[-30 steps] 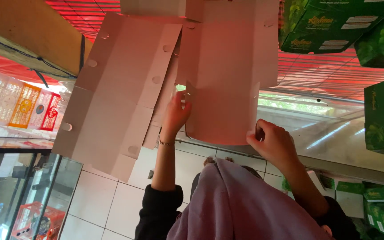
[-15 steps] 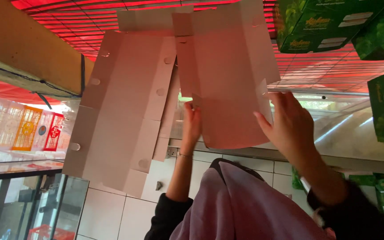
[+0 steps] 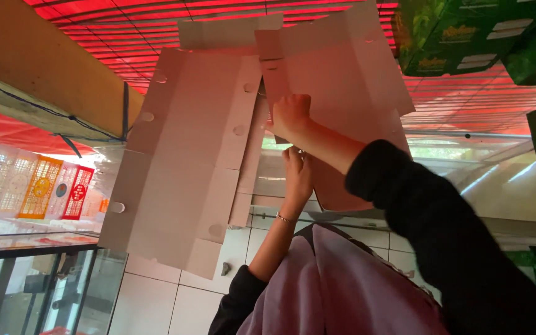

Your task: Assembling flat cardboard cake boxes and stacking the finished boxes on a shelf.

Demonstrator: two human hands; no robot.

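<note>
A large flat pinkish-brown cardboard box blank point(image 3: 181, 161), with round punched holes and fold lines, is held up in front of me. Its right panel point(image 3: 342, 74) is folded partly over. My right hand point(image 3: 290, 118), in a black sleeve reaching in from the right, grips the inner edge of that right panel near the middle fold. My left hand point(image 3: 298, 177), with a thin bracelet at the wrist, comes up from below and holds the cardboard at the same fold, just under the right hand. The two hands nearly touch.
Green printed cartons point(image 3: 460, 37) are stacked at the upper right and right edge. A red slatted roof point(image 3: 125, 25) and a wooden beam point(image 3: 32, 80) span the top left. Coloured plastic crates point(image 3: 38, 186), a glass case point(image 3: 44, 279), white tiles point(image 3: 156, 298) and mauve cloth point(image 3: 342, 285) fill the rest.
My right hand has swung left from the right panel's lower edge to the middle fold, above my left hand. The cardboard has come closer and its right panel has folded further inward.
</note>
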